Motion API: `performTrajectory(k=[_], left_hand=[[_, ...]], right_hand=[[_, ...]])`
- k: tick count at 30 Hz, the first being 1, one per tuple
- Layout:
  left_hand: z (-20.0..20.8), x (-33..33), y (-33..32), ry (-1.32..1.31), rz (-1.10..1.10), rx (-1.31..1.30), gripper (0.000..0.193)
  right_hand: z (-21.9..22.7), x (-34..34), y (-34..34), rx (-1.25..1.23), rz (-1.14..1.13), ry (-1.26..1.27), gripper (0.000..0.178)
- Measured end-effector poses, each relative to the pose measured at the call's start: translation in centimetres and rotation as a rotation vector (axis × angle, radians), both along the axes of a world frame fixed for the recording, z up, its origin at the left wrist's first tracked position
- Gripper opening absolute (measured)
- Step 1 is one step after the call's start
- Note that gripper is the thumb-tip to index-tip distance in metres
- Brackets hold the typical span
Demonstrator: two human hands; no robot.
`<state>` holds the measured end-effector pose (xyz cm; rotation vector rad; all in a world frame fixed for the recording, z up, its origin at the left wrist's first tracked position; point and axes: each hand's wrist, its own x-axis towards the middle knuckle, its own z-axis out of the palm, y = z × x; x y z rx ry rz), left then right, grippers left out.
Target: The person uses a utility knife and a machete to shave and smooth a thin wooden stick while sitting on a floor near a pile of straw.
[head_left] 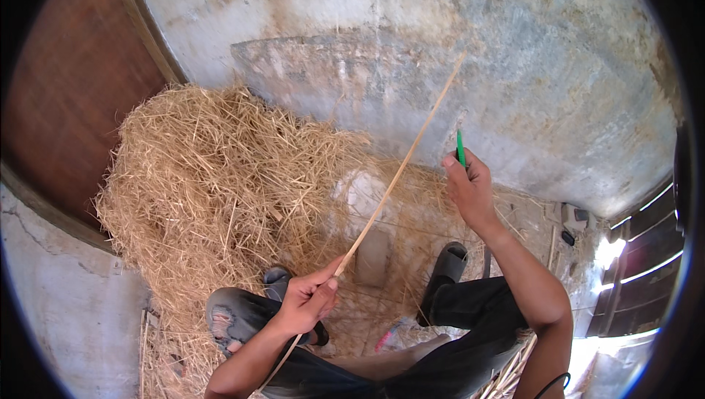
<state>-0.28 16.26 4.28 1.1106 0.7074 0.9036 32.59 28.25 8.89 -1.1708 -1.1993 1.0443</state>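
Observation:
My left hand [307, 302] is closed around a long, thin bamboo strip [400, 171]. From the fist the strip slants up and to the right across the view, and its lower end runs down past my left forearm. My right hand [471, 187], raised to the right of the strip and apart from it, is closed on a slim green tool [460, 148]. Only the tool's upper part sticks out above the fingers, and its exact kind cannot be made out.
A big heap of straw [213, 157] lies on the left against the stained wall [529, 91]. Between my slippered feet stands a brick-like block [373, 258]. A brown panel [73, 83] is at the far left, dark slats [646, 245] at the right. More sticks [508, 378] lie beside my right leg.

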Motion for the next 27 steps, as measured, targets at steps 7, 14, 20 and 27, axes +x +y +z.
performTrajectory(k=[7, 14, 20, 27], left_hand=[[0.1, 0.5, -0.3, 0.115, -0.059, 0.042, 0.049], [0.0, 0.9, -0.3, 0.095, -0.069, 0.032, 0.048], [-0.6, -0.1, -0.7, 0.004, -0.135, -0.019, 0.048], [-0.9, -1.2, -0.6, -0.024, -0.152, -0.005, 0.046]], right_hand=[[1.4, -1.3, -0.6, 0.058, -0.074, -0.25, 0.021], [1.2, -0.2, -0.1, 0.256, -0.109, -0.421, 0.019], [2.1, 5.0, 2.4, 0.301, -0.544, -0.177, 0.014], [2.4, 7.0, 0.7, 0.048, -0.414, 0.147, 0.023]])
